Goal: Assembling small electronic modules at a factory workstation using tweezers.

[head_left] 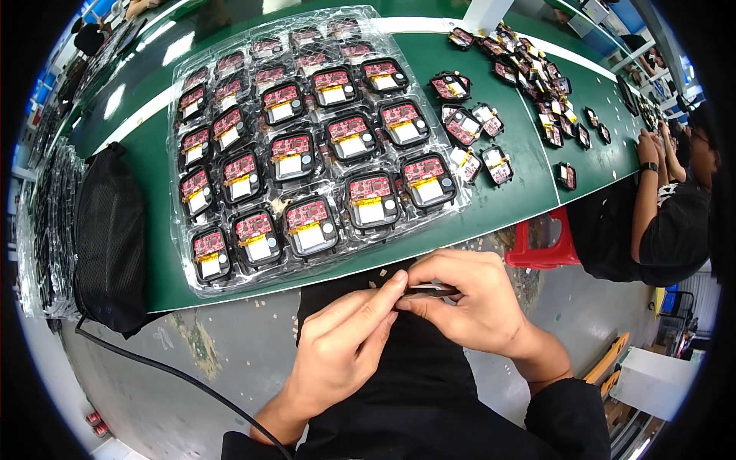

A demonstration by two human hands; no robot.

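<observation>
My right hand [479,310] is closed, with thumb and fingers pinching a thin dark flat piece [433,291] seen nearly edge-on. From the other side, the fingertips of my left hand [337,349] press together against the left end of that piece. Both hands are raised in front of my body, just off the near edge of the table. Fingers cover much of the piece, so its kind cannot be made out. Beyond them lies a clear plastic tray [343,259] carrying rows of black-framed modules [310,222] with red circuit boards, yellow tape and silvery rectangles.
More modules [464,126] lie loose on the green table [429,245], heaped toward the far right. A black mesh bag [111,238] with a cable [176,373] sits at the left, beside stacked plastic trays [47,230]. A red stool [540,249] and a co-worker [652,222] are on the right.
</observation>
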